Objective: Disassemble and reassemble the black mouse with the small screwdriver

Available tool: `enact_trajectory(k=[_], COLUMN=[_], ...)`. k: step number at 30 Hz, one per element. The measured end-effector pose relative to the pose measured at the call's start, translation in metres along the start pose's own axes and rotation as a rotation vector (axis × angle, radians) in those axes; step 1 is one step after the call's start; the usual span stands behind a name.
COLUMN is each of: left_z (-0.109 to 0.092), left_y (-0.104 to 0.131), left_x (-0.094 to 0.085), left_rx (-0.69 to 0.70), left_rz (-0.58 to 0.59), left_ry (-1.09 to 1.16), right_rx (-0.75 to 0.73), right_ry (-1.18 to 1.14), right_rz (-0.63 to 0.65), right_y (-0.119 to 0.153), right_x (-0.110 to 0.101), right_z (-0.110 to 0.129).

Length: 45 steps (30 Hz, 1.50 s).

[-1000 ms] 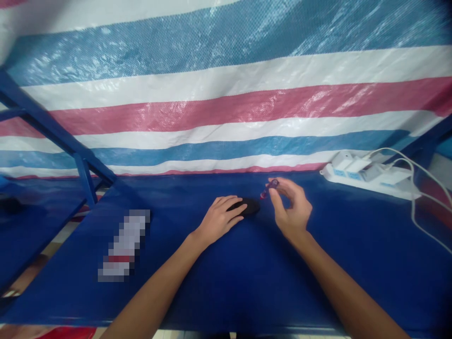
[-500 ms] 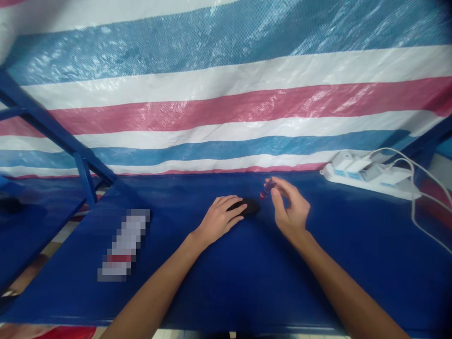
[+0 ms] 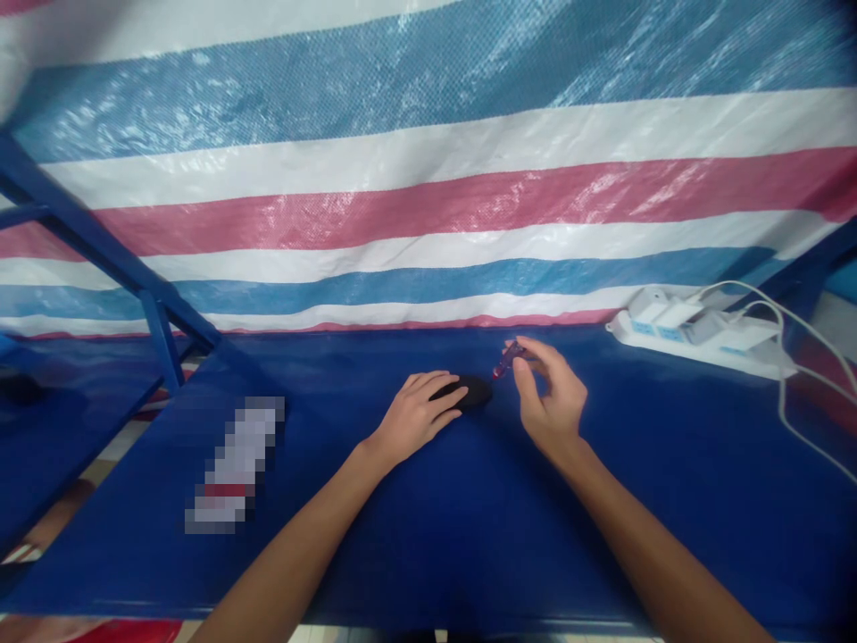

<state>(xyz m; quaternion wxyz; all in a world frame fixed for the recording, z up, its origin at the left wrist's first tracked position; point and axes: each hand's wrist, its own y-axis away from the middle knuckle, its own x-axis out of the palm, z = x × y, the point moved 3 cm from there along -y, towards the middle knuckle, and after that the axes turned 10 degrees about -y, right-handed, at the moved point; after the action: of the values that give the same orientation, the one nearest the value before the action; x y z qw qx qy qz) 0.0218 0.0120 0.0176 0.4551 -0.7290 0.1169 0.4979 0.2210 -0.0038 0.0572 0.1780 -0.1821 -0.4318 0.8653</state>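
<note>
A dark oval object, like a computer mouse, lies on the blue table. My left hand rests over its left end, fingers spread along it and pressing it to the table. Just right of it, my right hand pinches a small clear purplish piece with a red tip between thumb and fingers. The red tip points down and left, near the right end of the dark object, with a small gap between them.
A white power strip with plugs and white cables sits at the back right. On the left lies a pixelated pale item. Blue metal bars rise at the left, and a striped tarp hangs behind the table.
The small piece in my right hand has turned slightly. My left hand and the dark object look unmoved.
</note>
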Motion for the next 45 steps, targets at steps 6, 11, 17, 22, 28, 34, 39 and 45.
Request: enact_trajectory(k=[6,11,17,22,28,34,39,45], left_z=[-0.0004,-0.0003,-0.0001,-0.0002,0.0003,-0.0003,-0.0008,-0.0003], left_y=[-0.0001,0.0002,0.0004,0.0001,0.0004,0.0006,0.0006,0.0000], left_x=[0.0001,0.0005,0.0011,0.0006,0.0010,0.0012,0.0009,0.0009], left_rx=[0.009,0.010,0.008,0.013,0.011,0.020,0.027,0.026], left_rz=[-0.006,-0.004,0.003,0.001,0.003,0.001,0.001,0.005], left_ry=[-0.007,-0.017,-0.017,-0.014,-0.023,-0.023,-0.028,-0.032], right_rx=[-0.008,-0.035,0.010,0.020,0.049,0.030,0.031,0.022], right_ry=[0.001,0.013,0.006,-0.019,-0.055,-0.046,-0.041,-0.020], right_rz=[-0.001,0.005,-0.040,-0.018,-0.027,-0.017,-0.006,0.008], right_y=[-0.0009,-0.0042,0.0002,-0.0017,0.0007,0.0013,-0.0005,-0.0031], right_x=[-0.0001,-0.0018,-0.0009,-0.0003,-0.0004,0.0005,0.0008,0.0007], right_z=[0.0000,0.0029,-0.0004,-0.0001,-0.0019,-0.0020,-0.0019,0.0004])
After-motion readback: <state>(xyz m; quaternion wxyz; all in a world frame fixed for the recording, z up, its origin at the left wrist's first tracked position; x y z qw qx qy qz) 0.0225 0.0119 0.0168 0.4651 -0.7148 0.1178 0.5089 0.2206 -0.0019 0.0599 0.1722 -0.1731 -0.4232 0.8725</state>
